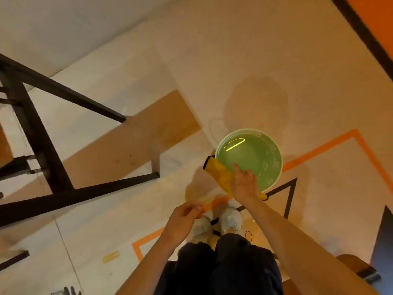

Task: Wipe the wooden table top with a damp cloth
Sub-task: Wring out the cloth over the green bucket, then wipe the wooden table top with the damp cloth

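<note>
I look straight down at the floor. A light green bucket (265,179) of water stands just ahead of my white shoes (230,220). A rolled yellow cloth (219,173) with a dark edge lies across the bucket's near left rim. My right hand (244,185) holds the cloth from above, thumb pointing forward and fingers over the water. My left hand (184,212) hovers lower left of the bucket, fingers loosely curled and blurred, with nothing seen in it. The table's black metal frame (42,145) stands at the left; its wooden top is not plainly in view.
Orange tape lines (319,154) and black tape lines (290,196) cross the pale floor around the bucket. A wet patch (257,103) darkens the floor beyond it. A wooden seat with a metal fitting (357,267) is at the lower right. An orange wall (376,24) runs along the top right.
</note>
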Available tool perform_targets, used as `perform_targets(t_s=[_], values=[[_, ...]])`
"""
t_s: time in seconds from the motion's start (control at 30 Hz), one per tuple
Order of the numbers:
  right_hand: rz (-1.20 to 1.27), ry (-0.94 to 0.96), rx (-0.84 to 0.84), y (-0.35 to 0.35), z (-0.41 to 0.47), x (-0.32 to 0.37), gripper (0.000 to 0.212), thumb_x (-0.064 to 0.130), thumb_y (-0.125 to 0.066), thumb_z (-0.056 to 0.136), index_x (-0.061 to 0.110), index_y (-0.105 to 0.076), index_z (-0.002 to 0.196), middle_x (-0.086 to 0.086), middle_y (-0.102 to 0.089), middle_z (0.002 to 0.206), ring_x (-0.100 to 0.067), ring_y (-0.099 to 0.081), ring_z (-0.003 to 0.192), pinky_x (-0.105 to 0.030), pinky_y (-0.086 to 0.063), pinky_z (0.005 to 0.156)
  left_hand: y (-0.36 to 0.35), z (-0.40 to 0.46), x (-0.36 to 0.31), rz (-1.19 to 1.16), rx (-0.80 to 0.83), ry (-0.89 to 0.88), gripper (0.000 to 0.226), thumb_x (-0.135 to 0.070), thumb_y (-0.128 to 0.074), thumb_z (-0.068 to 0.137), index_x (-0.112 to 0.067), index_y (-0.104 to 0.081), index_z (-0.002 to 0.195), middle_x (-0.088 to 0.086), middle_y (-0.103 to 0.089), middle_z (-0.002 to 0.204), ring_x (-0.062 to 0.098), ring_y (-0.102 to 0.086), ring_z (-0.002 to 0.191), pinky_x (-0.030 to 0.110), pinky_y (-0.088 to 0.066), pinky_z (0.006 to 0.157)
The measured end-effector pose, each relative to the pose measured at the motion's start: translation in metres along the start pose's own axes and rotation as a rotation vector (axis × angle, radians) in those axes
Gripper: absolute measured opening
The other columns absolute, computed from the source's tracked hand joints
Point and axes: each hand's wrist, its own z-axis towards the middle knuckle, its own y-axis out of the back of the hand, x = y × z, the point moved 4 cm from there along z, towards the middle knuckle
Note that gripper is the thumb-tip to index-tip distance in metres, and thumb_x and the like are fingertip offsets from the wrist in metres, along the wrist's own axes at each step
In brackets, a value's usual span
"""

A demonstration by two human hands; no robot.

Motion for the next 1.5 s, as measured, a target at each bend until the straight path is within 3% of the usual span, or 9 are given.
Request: perform_targets(t_s=[0.23, 0.37, 0.53, 0.63, 0.73, 0.93, 1.2, 1.37, 1.5], values=[[-0.023, -0.016, -0.004, -0.020, 0.013, -0.006, 0.016, 0.012, -0.049, 0.094, 0.014, -0.064, 0.102, -0.012, -0.066, 0.108, -0.032, -0.057, 0.109, -0.036, -0.037, 0.096, 0.009, 0.011, 0.026, 0.027, -0.018, 0.014, 0.018, -0.023, -0.049, 0.103, -0.029, -0.065, 0.107, -0.007, -0.073, 0.105, 0.001, -0.067, 0.096, 0.017, -0.049, 0.084], [0.270, -0.022, 0.002, -0.012, -0.007, -0.010, 0.033, 0.014, -0.048, 0.093, 0.022, -0.040, 0.063, -0.001, -0.050, 0.068, -0.028, -0.050, 0.080, -0.034, -0.030, 0.084, 0.008, -0.008, 0.016, 0.011, -0.036, 0.005, 0.018, -0.023, -0.049, 0.103, -0.027, -0.065, 0.109, -0.006, -0.072, 0.105, 0.003, -0.067, 0.097, 0.016, -0.048, 0.083], [0.556, 0.098, 0.050, 0.037, -0.074, 0.006, 0.015, 0.018, -0.056, 0.094, 0.013, -0.054, 0.081, -0.006, -0.053, 0.072, -0.031, -0.054, 0.077, -0.040, -0.039, 0.078, 0.003, -0.067, -0.018, -0.019, -0.058, -0.046, 0.013, -0.026, -0.055, 0.100, -0.029, -0.064, 0.109, 0.005, -0.071, 0.115, 0.016, -0.065, 0.111, 0.029, -0.048, 0.096], [0.735, 0.173, 0.108, 0.093, -0.141, 0.024, 0.022, 0.015, -0.062, 0.086, 0.014, -0.049, 0.067, -0.008, -0.046, 0.062, -0.028, -0.046, 0.063, -0.037, -0.036, 0.066, -0.001, -0.118, -0.049, -0.104, -0.037, -0.151, 0.026, -0.012, -0.053, 0.100, -0.020, -0.055, 0.125, 0.002, -0.067, 0.118, 0.005, -0.062, 0.103, 0.009, -0.046, 0.088], [0.839, 0.176, 0.187, 0.152, -0.207, 0.041, 0.031, 0.019, -0.054, 0.074, -0.003, -0.063, 0.094, -0.032, -0.061, 0.089, -0.030, -0.055, 0.073, -0.032, -0.042, 0.067, 0.000, -0.170, -0.077, -0.260, -0.027, -0.215, 0.047, 0.003, -0.057, 0.095, -0.011, -0.049, 0.140, 0.005, -0.066, 0.113, 0.006, -0.063, 0.101, 0.008, -0.050, 0.079], [0.759, 0.263, 0.247, 0.248, -0.306, 0.078, 0.029, -0.009, -0.053, 0.090, 0.002, -0.065, 0.114, -0.013, -0.070, 0.101, -0.004, -0.064, 0.080, -0.005, -0.046, 0.063, 0.018, -0.272, -0.127, -0.287, -0.098, -0.391, 0.062, -0.010, -0.080, 0.082, -0.029, -0.055, 0.135, 0.004, -0.060, 0.123, 0.006, -0.062, 0.109, 0.021, -0.051, 0.093], [0.678, 0.379, 0.164, 0.324, -0.360, 0.141, 0.020, 0.009, -0.070, 0.087, 0.009, -0.072, 0.106, -0.005, -0.073, 0.097, -0.007, -0.067, 0.085, -0.011, -0.053, 0.069, 0.073, -0.352, -0.168, -0.207, -0.304, -0.494, 0.023, -0.024, -0.074, 0.087, -0.029, -0.064, 0.107, -0.006, -0.051, 0.112, -0.018, -0.048, 0.103, -0.003, -0.031, 0.088], [0.644, 0.424, 0.003, 0.330, -0.365, 0.181, 0.022, 0.020, -0.078, 0.080, 0.015, -0.065, 0.097, 0.002, -0.063, 0.097, -0.008, -0.059, 0.093, -0.005, -0.045, 0.075, 0.102, -0.366, -0.170, -0.447, -0.188, -0.450, 0.006, -0.026, -0.060, 0.098, -0.027, -0.062, 0.104, -0.011, -0.070, 0.098, 0.006, -0.067, 0.099, 0.016, -0.048, 0.082], [0.707, 0.397, 0.048, 0.326, -0.365, 0.216, 0.050, 0.046, -0.064, 0.079, 0.035, -0.054, 0.126, 0.023, -0.060, 0.113, 0.006, -0.057, 0.106, -0.012, -0.046, 0.081, 0.135, -0.366, -0.175, -0.773, -0.136, -0.377, 0.030, -0.021, -0.056, 0.099, -0.014, -0.057, 0.129, 0.002, -0.073, 0.114, 0.009, -0.072, 0.101, 0.020, -0.057, 0.075]])
